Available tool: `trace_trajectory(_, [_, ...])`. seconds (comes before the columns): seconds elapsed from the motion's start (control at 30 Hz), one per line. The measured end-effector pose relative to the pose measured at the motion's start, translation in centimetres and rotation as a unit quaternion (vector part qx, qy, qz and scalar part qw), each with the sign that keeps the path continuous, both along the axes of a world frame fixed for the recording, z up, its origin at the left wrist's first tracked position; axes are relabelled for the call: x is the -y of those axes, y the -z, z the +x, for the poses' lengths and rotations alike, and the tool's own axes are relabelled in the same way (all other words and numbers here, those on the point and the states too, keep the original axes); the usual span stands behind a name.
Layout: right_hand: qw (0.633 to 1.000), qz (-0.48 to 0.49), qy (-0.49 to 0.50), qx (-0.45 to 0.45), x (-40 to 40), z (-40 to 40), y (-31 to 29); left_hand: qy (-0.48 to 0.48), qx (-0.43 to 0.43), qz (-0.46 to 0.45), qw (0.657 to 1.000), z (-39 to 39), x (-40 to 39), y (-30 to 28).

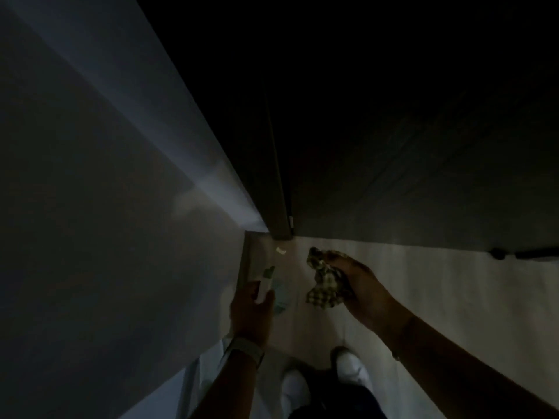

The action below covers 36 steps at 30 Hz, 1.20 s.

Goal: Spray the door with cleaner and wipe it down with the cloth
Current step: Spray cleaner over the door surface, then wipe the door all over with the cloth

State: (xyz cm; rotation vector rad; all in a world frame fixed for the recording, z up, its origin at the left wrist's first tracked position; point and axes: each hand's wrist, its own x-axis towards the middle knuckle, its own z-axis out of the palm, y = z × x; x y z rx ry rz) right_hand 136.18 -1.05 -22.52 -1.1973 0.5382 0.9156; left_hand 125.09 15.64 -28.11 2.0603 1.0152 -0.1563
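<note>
The scene is very dim. A dark door [408,152] fills the upper right, its bottom edge meeting the pale floor. My left hand [249,309] grips a spray bottle [267,282] with a white head and a greenish nozzle, held low near the door's left edge. My right hand [360,285] holds a crumpled checked cloth [323,279] just in front of the door's lower part, apart from its surface.
A grey wall [99,207] runs down the left, close to my left arm. A dark door frame post [278,207] stands between wall and door. My two white shoes [351,370] stand on the pale floor [438,297]. A dark door stop [497,254] sits at the door's base on the right.
</note>
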Motion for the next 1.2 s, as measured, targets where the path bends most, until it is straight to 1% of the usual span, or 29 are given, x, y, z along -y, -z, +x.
trace_trajectory(0.17, [0.999,-0.035,-0.023,0.021,-2.2,0.0,12.4,-0.015,0.007,0.024,1.000,2.1,-3.5,13.2])
trace_trajectory(0.27, [0.998,-0.042,-0.037,0.033,-2.7,0.2,17.6,-0.028,0.004,0.040,0.999,3.2,-5.0,18.7])
trace_trajectory(0.37, [0.998,-0.028,-0.030,0.038,-3.0,0.1,21.3,-0.045,0.015,0.041,0.998,3.6,-5.9,22.7])
trace_trajectory(0.5, [0.998,-0.028,-0.037,0.038,-2.4,0.2,23.8,-0.067,0.023,0.040,0.997,5.3,-6.6,24.6])
trace_trajectory(0.57, [0.998,-0.032,-0.043,0.041,-2.0,0.3,23.9,-0.069,0.028,0.028,0.997,6.0,-6.9,24.3])
trace_trajectory(0.63, [0.998,-0.030,-0.036,0.043,-1.7,0.4,23.1,-0.042,0.022,0.014,0.999,6.4,-6.9,23.0])
trace_trajectory(0.73, [0.999,-0.034,-0.003,0.029,-0.9,0.5,20.2,-0.003,0.043,0.011,0.999,6.2,-6.0,17.9])
trace_trajectory(0.8, [0.999,-0.040,0.007,0.020,-0.5,0.2,16.4,-0.016,0.076,0.005,0.997,5.7,-5.1,13.1])
trace_trajectory(0.87, [0.998,-0.039,0.007,0.039,0.0,0.0,11.3,-0.021,0.089,-0.028,0.995,5.0,-3.9,7.0])
trace_trajectory(0.93, [0.997,-0.042,0.008,0.068,0.7,-0.1,5.0,0.007,0.110,-0.078,0.991,4.2,-2.7,0.1])
trace_trajectory(1.03, [0.989,-0.065,0.003,0.135,2.0,-0.3,-6.2,0.036,0.117,-0.148,0.981,3.0,-1.1,-11.7])
trace_trajectory(1.1, [0.980,-0.074,0.009,0.186,3.3,-0.5,-14.0,0.059,0.127,-0.161,0.977,2.6,-0.3,-19.6])
trace_trajectory(1.17, [0.969,-0.087,0.005,0.232,4.5,-1.0,-21.2,0.089,0.143,-0.144,0.975,2.2,1.0,-26.5])
trace_trajectory(1.2, [0.962,-0.089,0.003,0.257,5.0,-1.2,-24.6,0.082,0.161,-0.140,0.974,2.3,1.7,-29.6])
